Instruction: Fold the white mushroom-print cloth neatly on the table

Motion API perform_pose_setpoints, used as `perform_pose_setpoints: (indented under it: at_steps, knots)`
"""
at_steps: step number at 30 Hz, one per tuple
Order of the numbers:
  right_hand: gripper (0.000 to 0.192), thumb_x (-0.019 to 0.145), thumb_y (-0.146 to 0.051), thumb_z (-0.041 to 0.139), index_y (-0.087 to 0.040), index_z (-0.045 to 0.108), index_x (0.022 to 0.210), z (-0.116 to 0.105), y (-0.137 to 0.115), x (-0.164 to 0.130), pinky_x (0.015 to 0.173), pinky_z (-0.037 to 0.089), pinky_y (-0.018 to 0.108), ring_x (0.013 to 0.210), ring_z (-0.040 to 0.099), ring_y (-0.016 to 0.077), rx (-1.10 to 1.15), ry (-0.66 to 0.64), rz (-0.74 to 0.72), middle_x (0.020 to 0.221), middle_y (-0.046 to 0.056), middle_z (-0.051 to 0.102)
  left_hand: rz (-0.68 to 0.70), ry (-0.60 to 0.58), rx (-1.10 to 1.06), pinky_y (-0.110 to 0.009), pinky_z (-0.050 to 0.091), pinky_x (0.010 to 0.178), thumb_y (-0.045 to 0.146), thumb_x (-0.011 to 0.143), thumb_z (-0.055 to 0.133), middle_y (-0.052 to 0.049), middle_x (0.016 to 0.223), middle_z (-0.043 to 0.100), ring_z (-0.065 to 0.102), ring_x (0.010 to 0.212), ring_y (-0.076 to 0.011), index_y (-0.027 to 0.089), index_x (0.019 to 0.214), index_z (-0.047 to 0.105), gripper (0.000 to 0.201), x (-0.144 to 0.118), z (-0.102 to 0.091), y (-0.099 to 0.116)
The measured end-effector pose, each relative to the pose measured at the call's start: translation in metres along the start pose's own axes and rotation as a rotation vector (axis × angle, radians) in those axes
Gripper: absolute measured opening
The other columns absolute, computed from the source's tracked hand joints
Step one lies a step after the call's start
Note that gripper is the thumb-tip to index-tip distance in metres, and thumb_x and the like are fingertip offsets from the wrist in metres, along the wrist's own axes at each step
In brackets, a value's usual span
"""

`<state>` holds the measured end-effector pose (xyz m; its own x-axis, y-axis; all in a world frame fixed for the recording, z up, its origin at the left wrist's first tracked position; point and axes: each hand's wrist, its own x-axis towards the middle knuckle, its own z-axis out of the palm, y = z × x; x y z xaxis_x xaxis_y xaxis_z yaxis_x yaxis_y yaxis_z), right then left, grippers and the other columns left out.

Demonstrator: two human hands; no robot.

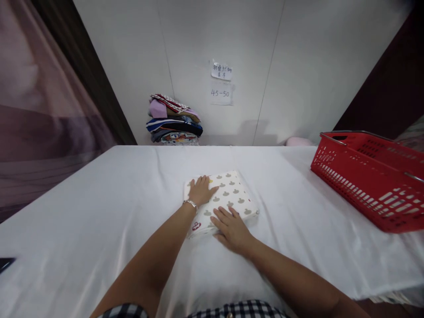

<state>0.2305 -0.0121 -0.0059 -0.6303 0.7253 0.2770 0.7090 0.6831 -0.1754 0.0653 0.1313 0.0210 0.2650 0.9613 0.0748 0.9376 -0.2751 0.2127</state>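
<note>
Landmark: folded cloth (228, 192), white with grey mushroom-like prints, lying flat mid-way across the white-covered bench (99, 198). Far left of the cloth, a pinkish curtain (43, 106); also well left and nearer the wearer, a dark flat object (5, 263), mostly cut off — can't tell what. Beyond the cloth and to its left, a clothes pile (174, 121) at the bench's far edge, against the wall (132, 66). Left hand (201, 191), bracelet (191, 203) at the wrist, palm down on the cloth's left part; grip spread out, touching from above. Beyond the cloth, two paper notes (221, 71) on the wall, lower one reading 45-50. Right hand (233, 229) at the cloth's near edge — fingers resting on top, grip loose and extended. Well right of the cloth, a red basket (357, 185) with metal handles.
</note>
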Motion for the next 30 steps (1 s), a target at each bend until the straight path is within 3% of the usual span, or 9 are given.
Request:
perform_pose_setpoints:
  at_steps: [3,7,13,18,23,30]
  knots:
    - [0.05,0.093,-0.041,0.044,-0.022,0.039,0.138,-0.001,0.0,0.0,0.112,0.017,0.05,0.138,0.026,0.0261,0.022,0.004,0.004,0.147,0.009,0.037,0.019,0.009,0.015,-0.059,0.013,0.109,0.064,0.087,0.027,-0.017,0.15,0.028,0.021,0.14,-0.0335,0.015,0.142,0.033,0.074,0.004,-0.001,0.012]
    - [0.051,0.092,-0.039,0.045,-0.022,0.037,0.139,-0.005,-0.002,0.001,0.112,0.017,0.05,0.139,0.025,0.0262,0.027,-0.01,0.009,0.147,0.009,0.036,0.177,-0.024,0.021,-0.056,0.011,0.112,0.061,0.088,0.026,-0.01,0.153,0.025,0.018,0.141,-0.029,0.021,0.143,0.031,0.068,0.015,0.005,0.026]
    - [0.051,0.092,-0.039,0.045,-0.02,0.037,0.139,-0.006,-0.003,0.003,0.111,0.017,0.052,0.138,0.025,0.0276,0.024,-0.003,0.014,0.148,0.01,0.036,0.131,-0.063,-0.008,-0.055,0.01,0.112,0.063,0.087,0.025,-0.008,0.153,0.023,0.017,0.142,-0.0276,0.02,0.144,0.029,0.071,0.024,0.015,0.027]
    - [0.051,0.092,-0.039,0.046,-0.021,0.038,0.139,-0.001,0.0,0.002,0.111,0.019,0.052,0.138,0.026,0.027,0.0,0.024,0.001,0.147,0.011,0.037,0.141,-0.083,-0.079,-0.054,0.012,0.112,0.062,0.088,0.028,-0.008,0.153,0.025,0.019,0.141,-0.0266,0.023,0.141,0.034,0.066,0.022,0.007,0.023]
    - [0.05,0.092,-0.038,0.047,-0.02,0.039,0.138,-0.001,0.001,0.001,0.111,0.019,0.05,0.138,0.027,0.0257,-0.015,0.027,-0.011,0.146,0.01,0.038,0.174,-0.028,-0.129,-0.048,0.02,0.111,0.054,0.09,0.032,-0.011,0.15,0.031,0.023,0.14,-0.0261,0.02,0.138,0.04,0.059,-0.005,-0.004,0.004]
    - [0.052,0.09,-0.037,0.049,-0.021,0.039,0.138,-0.005,0.001,0.002,0.111,0.02,0.049,0.138,0.027,0.0247,-0.026,0.015,-0.004,0.146,0.01,0.038,0.098,0.172,-0.168,-0.053,0.023,0.11,0.048,0.089,0.041,-0.009,0.142,0.045,0.032,0.136,-0.0269,0.023,0.123,0.056,0.045,-0.059,0.002,-0.026]
